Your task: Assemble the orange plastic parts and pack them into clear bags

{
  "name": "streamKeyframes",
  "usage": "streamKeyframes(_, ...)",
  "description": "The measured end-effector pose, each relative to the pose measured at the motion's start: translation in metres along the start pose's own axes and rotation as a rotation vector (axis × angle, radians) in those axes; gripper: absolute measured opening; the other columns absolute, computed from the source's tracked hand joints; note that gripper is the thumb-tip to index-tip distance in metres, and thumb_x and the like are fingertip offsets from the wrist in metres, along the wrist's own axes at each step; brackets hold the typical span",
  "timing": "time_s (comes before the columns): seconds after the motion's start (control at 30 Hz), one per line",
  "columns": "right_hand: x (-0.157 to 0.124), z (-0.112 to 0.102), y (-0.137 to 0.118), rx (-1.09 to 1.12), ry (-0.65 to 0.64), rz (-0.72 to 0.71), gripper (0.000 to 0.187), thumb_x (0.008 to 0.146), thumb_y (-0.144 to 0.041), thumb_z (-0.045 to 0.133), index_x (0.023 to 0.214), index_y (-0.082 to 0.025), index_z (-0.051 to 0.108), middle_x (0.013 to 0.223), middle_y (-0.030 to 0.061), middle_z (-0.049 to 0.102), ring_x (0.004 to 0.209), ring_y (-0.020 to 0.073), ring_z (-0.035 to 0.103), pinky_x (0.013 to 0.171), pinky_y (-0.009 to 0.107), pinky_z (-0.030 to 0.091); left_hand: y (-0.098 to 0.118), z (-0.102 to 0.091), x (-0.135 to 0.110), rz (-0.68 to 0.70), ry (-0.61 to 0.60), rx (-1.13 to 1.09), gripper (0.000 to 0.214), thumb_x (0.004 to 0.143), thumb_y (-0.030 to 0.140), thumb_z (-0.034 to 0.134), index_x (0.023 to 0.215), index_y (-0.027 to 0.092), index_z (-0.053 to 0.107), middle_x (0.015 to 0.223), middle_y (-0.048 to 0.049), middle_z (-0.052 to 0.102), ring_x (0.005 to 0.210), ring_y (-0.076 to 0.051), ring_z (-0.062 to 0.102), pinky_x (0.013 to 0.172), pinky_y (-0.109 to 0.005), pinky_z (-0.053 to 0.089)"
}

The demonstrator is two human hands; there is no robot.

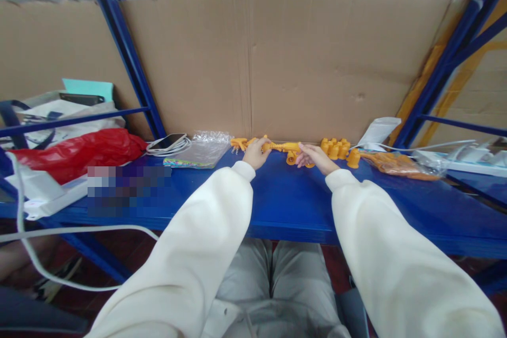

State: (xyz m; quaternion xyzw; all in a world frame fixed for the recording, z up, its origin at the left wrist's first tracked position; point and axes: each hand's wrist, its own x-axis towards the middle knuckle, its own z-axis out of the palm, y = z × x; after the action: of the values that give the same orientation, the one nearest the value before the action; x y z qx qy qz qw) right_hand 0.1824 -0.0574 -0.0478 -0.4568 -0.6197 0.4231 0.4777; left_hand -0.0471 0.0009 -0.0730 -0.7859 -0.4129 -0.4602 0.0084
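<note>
My left hand (256,152) is closed, its fingers curled over an orange plastic part at the back of the blue table. A long, thin orange plastic piece (282,146) stretches from there toward my right hand (312,156). My right fingers are bent around its far end, though the exact grip is too small to make out. Below that end shows a round, ring-like orange part (291,158). Left of my left hand lie more orange pieces (238,143) with small metal-looking bits. A cluster of orange cup-shaped pieces (335,148) stands just right of my right hand.
A single orange cup (353,158) and a clear bag of orange parts (400,166) lie rightward. To the left are a flat plastic packet (200,151), a phone with coiled white cable (169,143) and a red bag (87,154). Cardboard (317,63) walls the back.
</note>
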Motion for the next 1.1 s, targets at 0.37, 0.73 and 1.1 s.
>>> streamKeyframes(0.37,0.0029,0.0026,0.001,0.05,0.099,-0.024,0.023,0.097,-0.042,0.06,0.093,-0.02,0.058,0.065,-0.0005,0.073,0.044,0.0098,0.063,0.049,0.018,0.051,0.0047,-0.0005,-0.0002,0.023,0.016,0.027,0.022,0.081,0.014,0.068,0.102,0.02,0.069,0.099,-0.0056,0.071,0.096,-0.021,0.069,0.091,-0.036,0.056)
streamKeyframes(0.73,0.0028,-0.0026,0.0052,0.051,0.031,-0.079,0.03,0.083,-0.036,0.077,0.102,-0.019,0.061,0.063,-0.0008,0.072,0.05,0.0112,0.065,0.054,0.019,0.053,0.0021,-0.0002,0.0,0.024,0.012,0.026,0.021,0.083,0.015,0.066,0.103,0.021,0.069,0.1,-0.0052,0.071,0.093,-0.02,0.069,0.089,-0.034,0.057)
streamKeyframes(1.1,0.0029,0.0005,0.0029,0.046,0.067,-0.066,0.028,0.086,-0.041,0.074,0.081,-0.02,0.058,0.057,-0.0014,0.068,0.043,0.0097,0.06,0.045,0.018,0.05,0.0084,-0.0037,-0.0005,0.012,0.015,0.023,0.02,0.083,0.015,0.067,0.102,0.02,0.069,0.097,-0.0052,0.069,0.095,-0.021,0.068,0.091,-0.035,0.055)
